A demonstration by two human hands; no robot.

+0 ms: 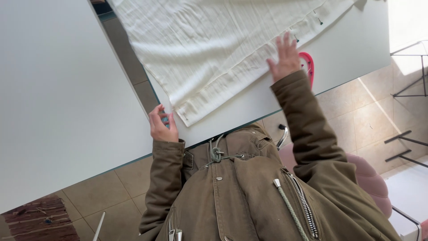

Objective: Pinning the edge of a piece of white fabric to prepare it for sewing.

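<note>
A white ribbed cloth (209,49) lies spread on a white table (347,53), its corner hanging near the front edge. My right hand (283,58) rests flat on the cloth near its right edge, fingers apart. Beside that hand a pink object (308,67) lies on the table, partly hidden by my sleeve. Small pins (319,21) stick in the cloth's edge. My left hand (161,125) is at the table's near corner, next to the cloth's corner, fingers pinched on something small and greenish; what it is I cannot tell. I wear an olive jacket.
A second white table (58,89) stands on the left, separated by a narrow gap showing tiled floor (133,76). A pink padded chair (370,178) is under me. Black metal frames (410,71) stand on the right. A brick-patterned mat (40,221) lies bottom left.
</note>
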